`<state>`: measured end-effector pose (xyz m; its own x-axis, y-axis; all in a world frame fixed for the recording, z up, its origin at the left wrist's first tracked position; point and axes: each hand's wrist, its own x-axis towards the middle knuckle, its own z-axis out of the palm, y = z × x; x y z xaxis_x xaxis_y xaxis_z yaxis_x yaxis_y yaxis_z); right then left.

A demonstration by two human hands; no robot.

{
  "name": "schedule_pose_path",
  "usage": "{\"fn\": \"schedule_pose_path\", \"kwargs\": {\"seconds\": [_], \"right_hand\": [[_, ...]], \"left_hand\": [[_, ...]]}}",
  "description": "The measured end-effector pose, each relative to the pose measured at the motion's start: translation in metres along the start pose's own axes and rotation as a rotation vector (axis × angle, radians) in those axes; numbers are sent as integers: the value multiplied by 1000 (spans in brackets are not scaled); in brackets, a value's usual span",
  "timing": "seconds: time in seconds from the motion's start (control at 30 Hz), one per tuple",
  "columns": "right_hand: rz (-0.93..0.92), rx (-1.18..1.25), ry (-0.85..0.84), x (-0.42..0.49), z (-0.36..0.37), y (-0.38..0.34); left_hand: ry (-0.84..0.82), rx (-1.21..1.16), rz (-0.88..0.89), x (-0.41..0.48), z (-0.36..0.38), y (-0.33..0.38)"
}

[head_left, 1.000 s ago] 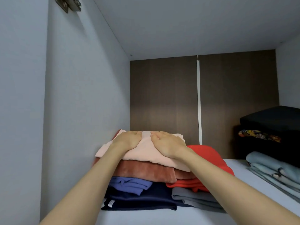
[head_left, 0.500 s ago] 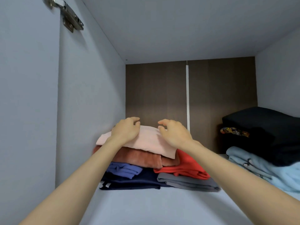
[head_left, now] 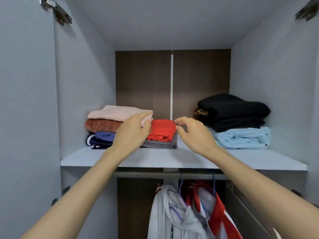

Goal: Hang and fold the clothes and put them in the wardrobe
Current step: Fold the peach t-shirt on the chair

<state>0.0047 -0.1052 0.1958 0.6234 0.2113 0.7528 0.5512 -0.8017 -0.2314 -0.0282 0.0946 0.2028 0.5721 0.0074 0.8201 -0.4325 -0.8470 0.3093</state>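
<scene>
A folded pale pink garment lies on top of a stack on the wardrobe's upper shelf, above a rust-brown piece, a blue one and a navy one. Beside the stack, a red garment rests on a grey one. My left hand hovers in front of the pink garment's right corner, fingers loosely curled, holding nothing. My right hand floats just right of the red garment, fingers relaxed and empty.
On the shelf's right side a black bundle sits on a light blue towel. Under the shelf a rail carries hanging white and red garments. Door hinges show at the top left and top right.
Both hands have lifted off the pink garment and drawn back toward me. The view has pulled away, so the shelf edge and the hanging clothes below now show.
</scene>
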Motion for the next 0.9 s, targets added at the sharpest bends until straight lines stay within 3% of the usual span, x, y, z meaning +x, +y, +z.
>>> {"fn": "schedule_pose_path", "kwargs": {"seconds": [0.4, 0.9], "right_hand": [[140, 76, -31, -156, -105, 14], [528, -44, -46, -382, -158, -68]], "left_hand": [[-156, -197, -66, -122, -19, 107], [-546, -426, 69, -283, -42, 153]]}}
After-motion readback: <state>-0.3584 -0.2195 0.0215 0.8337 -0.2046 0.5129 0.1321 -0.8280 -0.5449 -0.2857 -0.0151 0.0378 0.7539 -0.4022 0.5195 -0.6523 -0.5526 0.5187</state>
